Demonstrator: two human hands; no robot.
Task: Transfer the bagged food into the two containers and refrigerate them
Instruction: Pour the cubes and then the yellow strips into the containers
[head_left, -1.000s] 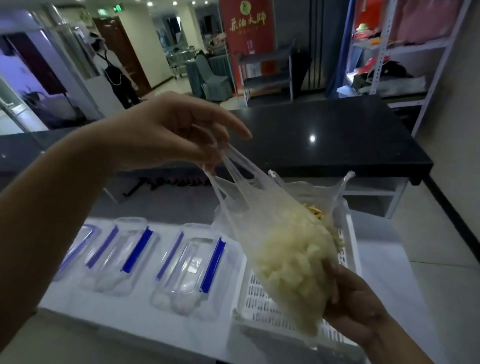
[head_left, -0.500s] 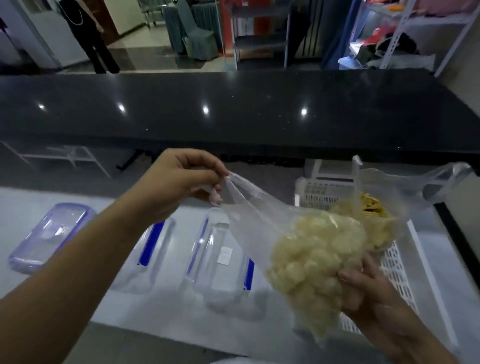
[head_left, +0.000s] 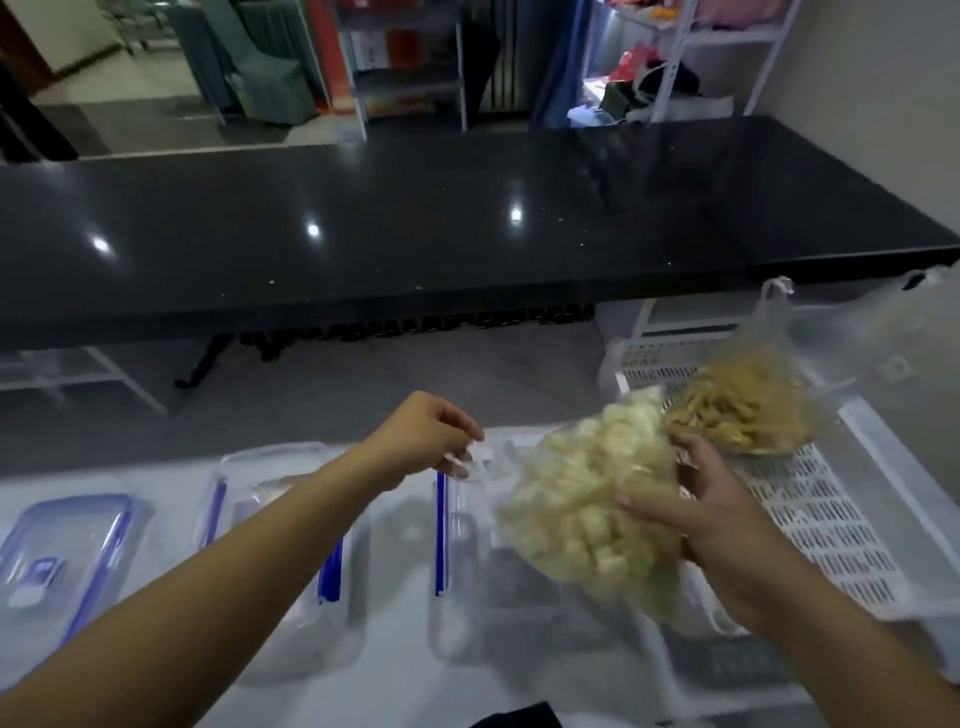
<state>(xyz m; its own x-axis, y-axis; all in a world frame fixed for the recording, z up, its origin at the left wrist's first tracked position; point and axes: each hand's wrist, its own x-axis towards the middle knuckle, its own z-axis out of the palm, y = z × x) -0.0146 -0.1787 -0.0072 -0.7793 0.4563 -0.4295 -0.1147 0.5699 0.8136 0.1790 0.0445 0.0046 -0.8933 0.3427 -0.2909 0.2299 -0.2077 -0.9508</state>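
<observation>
A clear plastic bag of pale food chunks (head_left: 587, 499) lies tilted above the right-hand clear container (head_left: 462, 566). My right hand (head_left: 696, 514) cups the bag's bulk from the right side. My left hand (head_left: 426, 441) pinches the bag's mouth at its left end, over the container's blue-clipped edge. A second clear container (head_left: 291, 525) stands to the left, partly hidden by my left forearm. A second bag, with yellow strips of food (head_left: 748, 410), rests in the white slotted basket (head_left: 841, 525) at the right.
A clear lid with a blue rim (head_left: 57, 551) lies at the far left of the white table (head_left: 395, 680). A long black counter (head_left: 415, 223) runs across behind the table. Shelving and chairs stand farther back.
Both hands have lowered the bag of pale chunks toward the right container. The bag's mouth has dropped from chest height to just above the container. The camera tilted downward.
</observation>
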